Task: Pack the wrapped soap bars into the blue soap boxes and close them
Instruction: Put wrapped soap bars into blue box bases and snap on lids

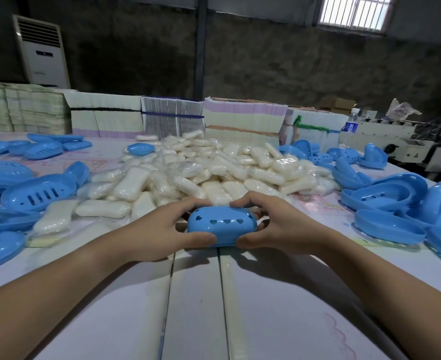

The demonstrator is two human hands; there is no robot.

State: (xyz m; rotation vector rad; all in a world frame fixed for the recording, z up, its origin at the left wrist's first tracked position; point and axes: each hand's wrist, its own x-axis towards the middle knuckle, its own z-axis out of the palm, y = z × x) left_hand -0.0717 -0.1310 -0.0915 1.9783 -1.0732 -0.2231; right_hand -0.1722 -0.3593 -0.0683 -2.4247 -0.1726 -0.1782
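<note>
A closed blue soap box [222, 226] with a row of heart-shaped holes in its lid sits on the table in front of me. My left hand [162, 229] grips its left end, thumb at the near edge and fingers curled over the far edge. My right hand [279, 227] grips the right end the same way. Behind the box lies a big heap of wrapped white soap bars [201, 172]. What is inside the box is hidden.
Loose blue box halves lie in piles at the left [37, 193] and at the right [396, 203]. Stacks of flat cartons [242, 118] line the table's far edge. A white machine [396, 141] stands at the far right, a floor air conditioner [42, 50] at the back left.
</note>
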